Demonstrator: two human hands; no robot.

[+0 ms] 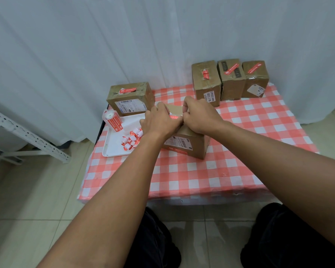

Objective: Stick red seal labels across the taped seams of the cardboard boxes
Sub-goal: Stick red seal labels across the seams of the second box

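Both my hands sit atop the box point(186, 144), just right of the white tray point(112, 144): left hand point(159, 122) and right hand point(199, 117) pinching a red seal label point(173, 118) between them. If it curls, it may stick crooked, missing the seam.

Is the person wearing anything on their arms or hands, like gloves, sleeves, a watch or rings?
No. The left hand and right hand are bare, with no gloves. Both forearms are uncovered as far up as the picture shows, so no sleeves appear. No watch, bracelet or ring is visible on the parts facing the camera. Lower down, dark trousers cover the legs.
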